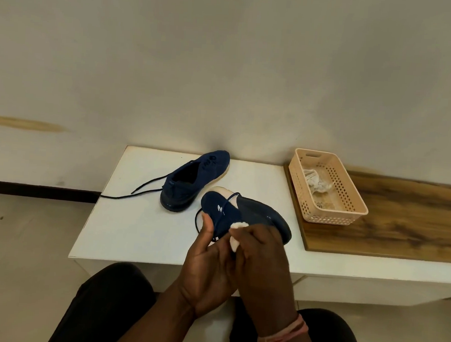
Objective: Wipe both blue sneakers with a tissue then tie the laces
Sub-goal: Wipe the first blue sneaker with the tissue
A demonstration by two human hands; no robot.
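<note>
Two blue sneakers are on the white bench (140, 234), and you work on the nearer one. Your left hand (206, 271) grips the near sneaker (258, 213) from below, thumb up on its side, so it is lifted and tilted above the bench. Your right hand (261, 256) pinches a small white tissue (237, 234) and presses it on the shoe's side. The far sneaker (191, 181) stands apart near the wall, and its loose laces (137, 191) run to the left edge of the bench. I judge that wiping is not finished and no lace is tied yet. One risk is the hanging lace of the held shoe: it loops close to your thumb and may catch the tissue or pull as you turn the shoe. The tissue is small, so it may tear or slip from your fingers if you rub hard. The beige basket (360, 209) with crumpled tissue inside sits well to the right.
</note>
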